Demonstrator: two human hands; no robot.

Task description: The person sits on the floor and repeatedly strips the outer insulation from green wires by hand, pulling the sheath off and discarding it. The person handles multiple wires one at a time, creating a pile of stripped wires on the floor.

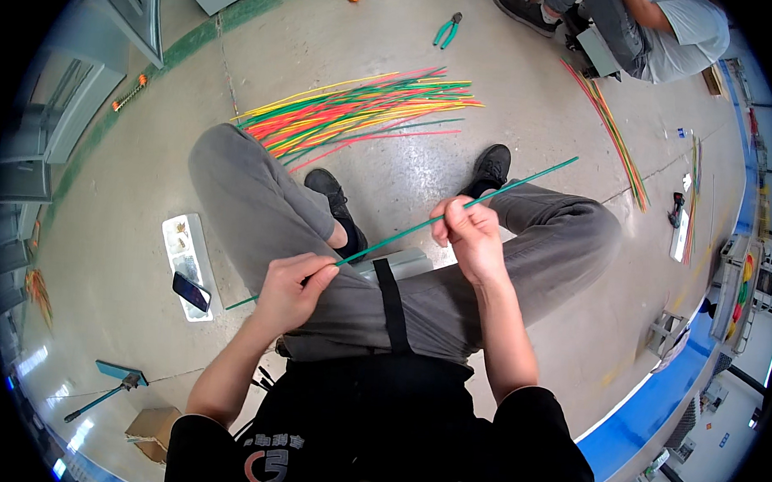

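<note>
A long, thin, straight green strand (pixel 404 231), like wire or narrow tubing, slants across my lap, its right end higher in the picture. My left hand (pixel 293 290) is closed in a pinch on its lower left part, and a short tail sticks out past that hand. Further up the strand, my right hand (pixel 470 237) grips it with curled fingers; the free end runs on to the upper right. On the floor beyond my feet lies a loose pile of red, yellow and green strands (pixel 358 113).
Green-handled pliers (pixel 447 36) lie past the pile. At left, a white foam tray (pixel 181 235) holds small parts and a phone (pixel 191 292). Another person (pixel 667 37) sits at far right near a thin strand bundle (pixel 614 135). A cardboard box (pixel 153 430) stands lower left.
</note>
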